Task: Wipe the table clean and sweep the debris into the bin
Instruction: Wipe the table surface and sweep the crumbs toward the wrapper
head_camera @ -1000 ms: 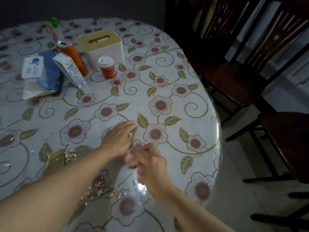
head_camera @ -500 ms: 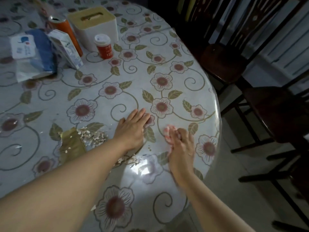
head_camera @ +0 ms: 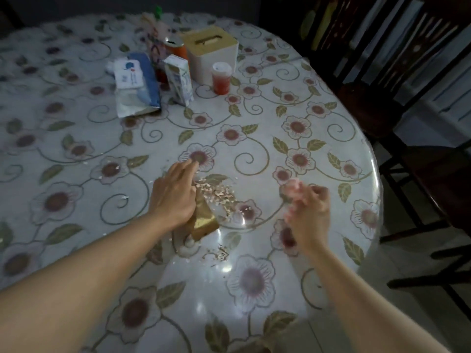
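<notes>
The left hand (head_camera: 175,194) lies flat and open on the counter (head_camera: 318,154), fingers together and holding nothing, its edge just beside a heap of pale crumbs (head_camera: 216,194) as if set to push it. A gold wrapper (head_camera: 205,221) pokes out from under the palm. The right hand (head_camera: 305,212) hovers a little to the right, loosely curled and blurred; something pinkish shows at its fingertips, but whether it grips a cloth or anything at all I cannot tell.

The debris is only partly gathered, by the look of it. The main heap sits between the two hands; a smaller scatter (head_camera: 220,253) lies nearer the person, and stray flecks dot the cloth to the left. No bin is in view, so the sweeping into it seems not yet done — nor does the wiping.

Further out, at the far side of the counter, stands a cluster well apart from the crumbs: one white tissue box (head_camera: 211,56), one orange can (head_camera: 175,48), one small red cup with a white lid (head_camera: 221,77), one milk carton (head_camera: 179,81) and one blue-and-white packet (head_camera: 136,82). Behind them is something with a green tip, too dim to name. At least two dark wooden chairs (head_camera: 377,93) stand to the right.
</notes>
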A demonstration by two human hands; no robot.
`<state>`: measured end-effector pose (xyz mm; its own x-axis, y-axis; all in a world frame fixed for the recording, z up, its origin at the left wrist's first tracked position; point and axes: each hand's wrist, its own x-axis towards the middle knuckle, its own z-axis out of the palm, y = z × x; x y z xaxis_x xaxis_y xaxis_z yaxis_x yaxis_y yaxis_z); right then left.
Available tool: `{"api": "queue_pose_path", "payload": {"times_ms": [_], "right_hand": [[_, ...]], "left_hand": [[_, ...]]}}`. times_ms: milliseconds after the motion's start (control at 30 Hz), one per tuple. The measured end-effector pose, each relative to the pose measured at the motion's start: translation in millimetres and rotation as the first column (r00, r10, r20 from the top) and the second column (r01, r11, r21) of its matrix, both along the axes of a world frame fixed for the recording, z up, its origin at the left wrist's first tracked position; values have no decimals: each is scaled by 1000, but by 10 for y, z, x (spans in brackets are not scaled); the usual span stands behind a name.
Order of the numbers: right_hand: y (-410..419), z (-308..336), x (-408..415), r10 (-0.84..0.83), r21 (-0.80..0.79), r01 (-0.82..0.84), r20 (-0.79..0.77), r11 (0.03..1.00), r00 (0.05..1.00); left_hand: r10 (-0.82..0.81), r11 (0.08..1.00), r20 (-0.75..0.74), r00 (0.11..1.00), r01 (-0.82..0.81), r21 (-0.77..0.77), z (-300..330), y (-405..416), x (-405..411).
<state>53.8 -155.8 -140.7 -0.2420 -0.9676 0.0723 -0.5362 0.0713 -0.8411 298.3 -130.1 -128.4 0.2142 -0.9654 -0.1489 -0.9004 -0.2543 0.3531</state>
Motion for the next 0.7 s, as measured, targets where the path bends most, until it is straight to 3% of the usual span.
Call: {"api": "queue_pose_path", "payload": {"times_ms": [67,133,233,433,567,633,700], "right_hand": [[-294,-99,-164,-94,95,108,-146,990,985],[-430,-241,-235,-66,158,132,-366,979,928],[-366,-404,38,-8,90,62,-502,994,865],[395,-444,1125,298,7,-331,-455,943,839],[681,-360,1382,544,5,-584,-372,812,753],[637,-181,1317,562,17,-575,-244,818,791],[387,-24,1171,457,31,-461,-202,887,866]], "left_hand": [[90,995,27,996,-91,39,-45,118,209],[154,982,29,988,-156,109,-144,230,343],[146,969,93,985,-161,187,-305,330,458],[119,974,76,990,-132,183,-367,365,493],[145,976,1,989,-143,165,-282,410,587],[189,974,-7,982,-186,127,-248,464,696],[204,974,41,978,-207,91,-245,487,848]]}}
